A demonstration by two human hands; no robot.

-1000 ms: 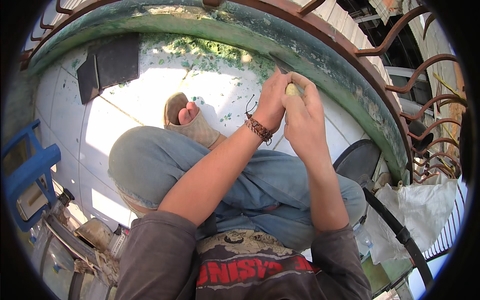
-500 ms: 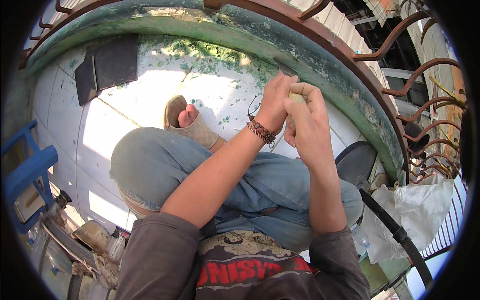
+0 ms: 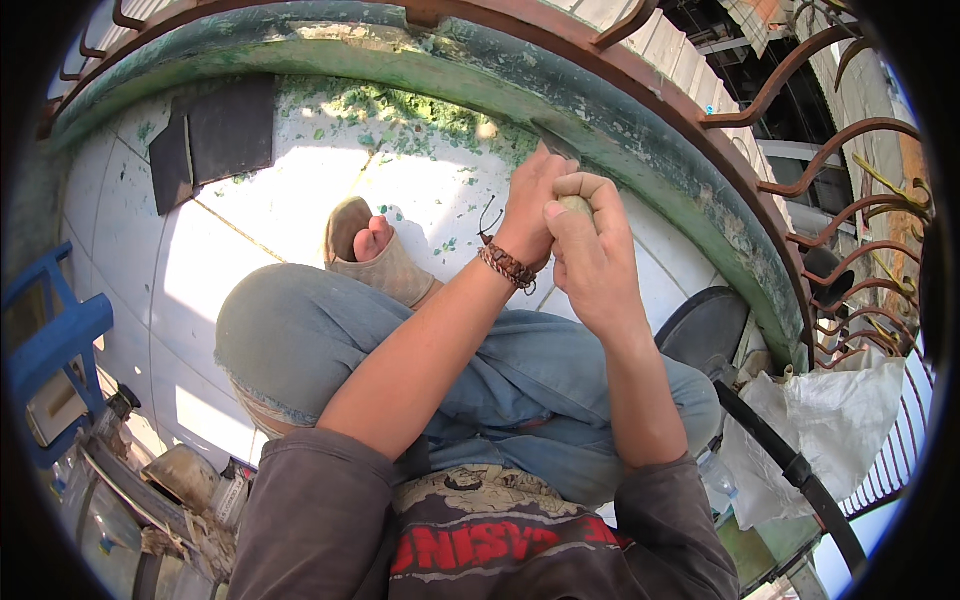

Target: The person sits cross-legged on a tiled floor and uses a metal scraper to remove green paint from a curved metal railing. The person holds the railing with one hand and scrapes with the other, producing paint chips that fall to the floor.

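Note:
My left hand, with a brown braided bracelet at its wrist, is closed beside the low green wall. Past its knuckles a flat grey scraper blade shows at the wall's inner face. Close against it, my right hand is closed around a pale, rounded piece, which looks like the scraper's handle end. The fingers hide the join between blade and pale piece. Green flakes lie on the white tiles along the wall's foot.
Brown metal railing tops the curved wall. A dark flat sheet lies far left and a blue plastic stool stands left. At right are a black round object and a white sack. My sandalled foot rests below the flakes.
Both hands and the blade have shifted a little left in the picture, the right hand also slightly lower. The grip stays the same.

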